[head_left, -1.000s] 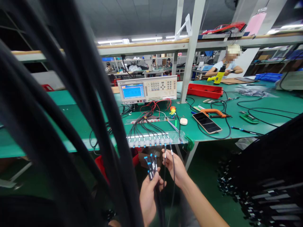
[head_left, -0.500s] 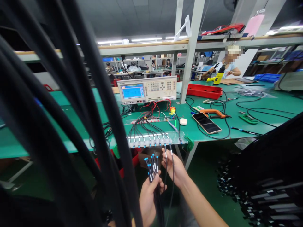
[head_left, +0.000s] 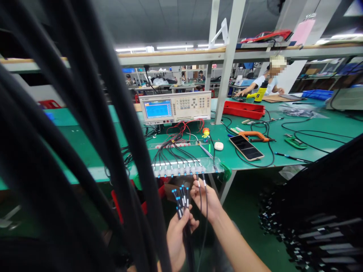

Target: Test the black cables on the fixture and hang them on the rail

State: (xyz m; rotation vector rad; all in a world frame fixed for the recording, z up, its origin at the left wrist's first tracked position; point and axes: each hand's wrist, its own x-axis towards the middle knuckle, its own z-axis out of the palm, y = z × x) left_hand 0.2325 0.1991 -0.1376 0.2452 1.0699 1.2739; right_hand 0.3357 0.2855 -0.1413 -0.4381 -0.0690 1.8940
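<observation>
Clasping blue-tipped cables [head_left: 179,205] in left hand [head_left: 176,231]; curling right hand [head_left: 209,199] at hanging cable [head_left: 199,184] below clear strip [head_left: 209,164], cannot tell if pinching

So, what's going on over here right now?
The person's left hand grips a bundle of black cables with blue tips. The right hand is up by two labelled cables whose top ends meet the front edge of a clear strip on the green bench; whether its fingers pinch one is hard to tell. Behind the strip, a meter shows a lit blue screen. Another person is across the bench.
</observation>
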